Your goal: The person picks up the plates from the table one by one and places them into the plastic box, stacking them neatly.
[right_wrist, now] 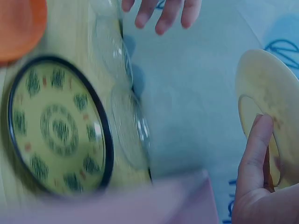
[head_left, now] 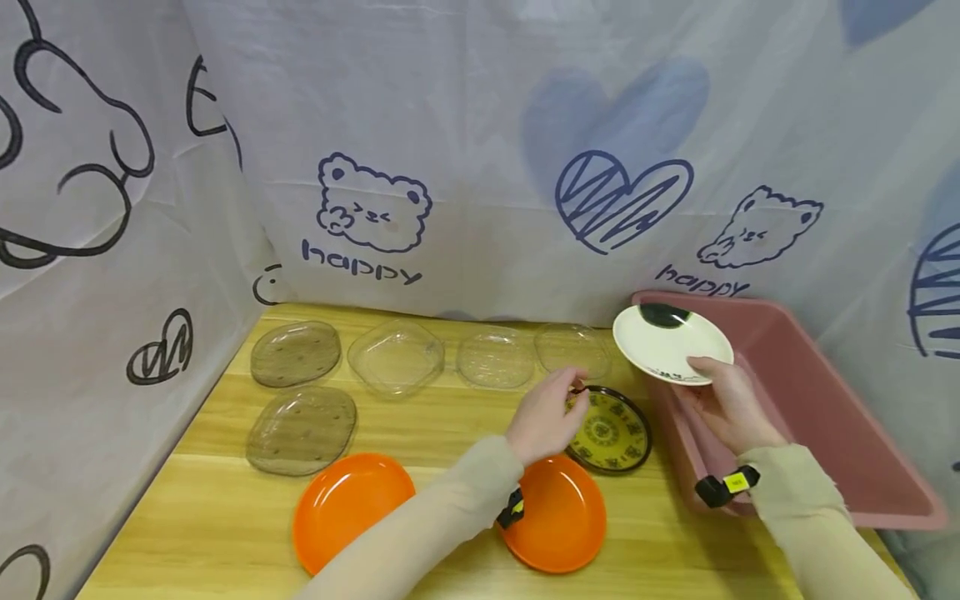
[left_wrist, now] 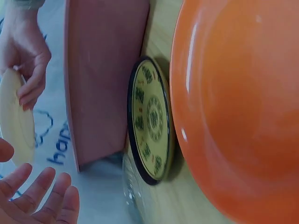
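My right hand (head_left: 723,408) holds a white plate (head_left: 667,346) by its near edge, thumb on top and fingers beneath, above the left rim of the pink tub. The plate has a dark green patch and small markings along its rim. In the right wrist view, a finger lies against the plate's underside (right_wrist: 252,107). My left hand (head_left: 547,417) holds nothing; its fingers are relaxed over the left edge of a yellow patterned plate (head_left: 611,429) with a dark rim. Under the left wrist lies an orange plate (head_left: 562,517), partly covered by the arm.
The pink tub (head_left: 817,400) stands at the right. Another orange plate (head_left: 352,504) lies left of my left forearm. Several clear glass plates line the back, including a squarish one (head_left: 397,358); two brownish glass plates (head_left: 300,429) lie at left. A printed curtain (head_left: 480,167) hangs behind.
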{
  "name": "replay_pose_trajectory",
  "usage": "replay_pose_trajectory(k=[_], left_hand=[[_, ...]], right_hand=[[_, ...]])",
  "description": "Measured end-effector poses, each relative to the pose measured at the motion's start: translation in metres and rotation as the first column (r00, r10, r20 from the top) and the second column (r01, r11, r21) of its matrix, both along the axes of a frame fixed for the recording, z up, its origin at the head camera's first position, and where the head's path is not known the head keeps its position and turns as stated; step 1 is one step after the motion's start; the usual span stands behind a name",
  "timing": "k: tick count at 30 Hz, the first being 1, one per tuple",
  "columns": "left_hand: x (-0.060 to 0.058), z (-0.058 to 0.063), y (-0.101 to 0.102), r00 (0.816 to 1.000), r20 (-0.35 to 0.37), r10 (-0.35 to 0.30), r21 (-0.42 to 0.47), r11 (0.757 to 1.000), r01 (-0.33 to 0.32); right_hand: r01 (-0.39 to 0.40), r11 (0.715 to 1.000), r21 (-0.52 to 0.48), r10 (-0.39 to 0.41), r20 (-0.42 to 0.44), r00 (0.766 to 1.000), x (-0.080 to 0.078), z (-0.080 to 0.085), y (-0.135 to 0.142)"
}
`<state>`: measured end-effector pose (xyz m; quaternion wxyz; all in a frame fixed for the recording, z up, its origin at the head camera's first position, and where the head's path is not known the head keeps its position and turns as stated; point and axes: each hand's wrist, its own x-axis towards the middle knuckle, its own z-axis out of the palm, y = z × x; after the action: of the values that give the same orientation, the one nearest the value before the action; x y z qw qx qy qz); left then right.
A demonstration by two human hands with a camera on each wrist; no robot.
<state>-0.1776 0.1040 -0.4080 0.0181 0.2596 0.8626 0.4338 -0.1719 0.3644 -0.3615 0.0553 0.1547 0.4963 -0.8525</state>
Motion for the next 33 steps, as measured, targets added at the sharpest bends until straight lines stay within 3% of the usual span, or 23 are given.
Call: replay_pose_trajectory(k=[6, 11, 21, 25, 29, 33], left_hand=[[0.011, -0.002, 0.026, 0.989, -0.126, -0.078, -0.152, 0.987, 0.058], [0.018, -0.008, 0.046, 0.962, -0.22, -0.164, -0.238, 0.965, 0.11], [0.033, -0.007, 0.087, 0.885, -0.335, -0.324, -0.445, 0.882, 0.154], [0.039, -0.009, 0.099, 0.86, -0.345, -0.375, -0.529, 0.835, 0.152], [0.044, -0.013, 0.105, 0.859, -0.311, -0.407, -0.597, 0.787, 0.157], [0.045, -0.014, 0.107, 0.86, -0.308, -0.408, -0.624, 0.769, 0.142]], right_hand=[[-0.005, 0.995, 0.101, 0.002, 0.025, 1.0, 0.001, 0.0, 0.031], [-0.007, 0.981, 0.195, -0.003, 0.054, 0.999, 0.004, -0.001, 0.058], [-0.061, 0.92, 0.388, 0.021, 0.108, 0.994, 0.008, -0.009, 0.101], [-0.091, 0.887, 0.454, 0.034, 0.131, 0.991, 0.005, -0.014, 0.113], [-0.128, 0.837, 0.533, 0.059, 0.144, 0.988, 0.003, -0.019, 0.123], [-0.192, 0.724, 0.663, 0.101, 0.174, 0.98, 0.0, -0.022, 0.129]])
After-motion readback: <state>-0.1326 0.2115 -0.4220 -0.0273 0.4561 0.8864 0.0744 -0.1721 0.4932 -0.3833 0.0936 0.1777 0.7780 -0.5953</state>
